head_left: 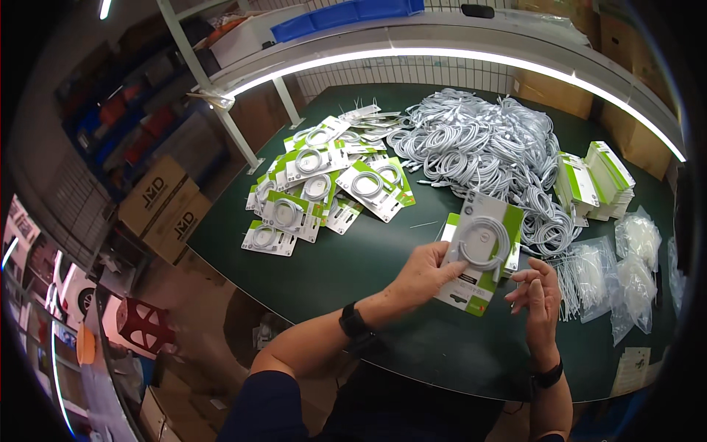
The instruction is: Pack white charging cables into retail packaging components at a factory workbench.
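My left hand (425, 276) grips a white and green packaging card (479, 291) by its left edge, with the thumb across its front. A coiled white cable (502, 239) lies against the card's face. Just right of the card is my right hand (537, 295), its fingers loosely bent and apart, with nothing visible in them. Beside that hand lie loose white cable ties (567, 283). Behind the held card, part of a stack of similar cards shows; the card hides most of it.
A large heap of coiled white cables (479, 136) covers the back of the green table (353, 272). Cards with cables (305, 184) are piled at left. Blank card stacks (607, 180) and plastic bags of ties (593, 276) stand right. A lit lamp bar (442, 53) spans above.
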The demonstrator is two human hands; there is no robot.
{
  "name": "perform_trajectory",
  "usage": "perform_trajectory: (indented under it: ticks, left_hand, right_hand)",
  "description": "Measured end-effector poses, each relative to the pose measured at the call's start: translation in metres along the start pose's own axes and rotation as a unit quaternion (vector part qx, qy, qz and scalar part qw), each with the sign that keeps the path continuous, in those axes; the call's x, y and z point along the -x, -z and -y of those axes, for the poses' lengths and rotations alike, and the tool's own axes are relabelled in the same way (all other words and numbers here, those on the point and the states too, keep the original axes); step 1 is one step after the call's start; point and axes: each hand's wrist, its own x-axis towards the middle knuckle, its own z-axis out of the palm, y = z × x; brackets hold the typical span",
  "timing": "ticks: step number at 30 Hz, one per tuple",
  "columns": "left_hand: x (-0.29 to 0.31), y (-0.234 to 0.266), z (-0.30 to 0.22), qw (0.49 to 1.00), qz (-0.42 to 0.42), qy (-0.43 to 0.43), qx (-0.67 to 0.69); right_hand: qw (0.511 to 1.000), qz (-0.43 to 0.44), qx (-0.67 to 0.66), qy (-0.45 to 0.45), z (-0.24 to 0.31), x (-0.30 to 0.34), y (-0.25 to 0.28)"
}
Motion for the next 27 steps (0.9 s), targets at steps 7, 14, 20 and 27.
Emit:
perform_trajectory:
  ticks: [7,14,20,27]
  left_hand:
    - [-0.055,0.141,-0.065,0.959,-0.256,-0.107,0.055]
    - [-0.043,0.202,-0.045,0.858,-0.503,-0.031,-0.100]
    - [-0.031,0.148,-0.018,0.905,-0.397,-0.153,-0.005]
    - [-0.051,0.054,-0.104,0.885,-0.321,-0.281,0.186]
  right_hand:
    - [0.998,-0.006,0.043,-0.042,-0.005,-0.006,-0.003]
    - [0.992,0.050,0.086,-0.074,-0.007,0.002,0.001]
    - [0.984,0.083,0.142,-0.064,-0.008,-0.001,-0.008]
    - [0.950,0.230,0.207,0.029,0.033,0.001,-0.055]
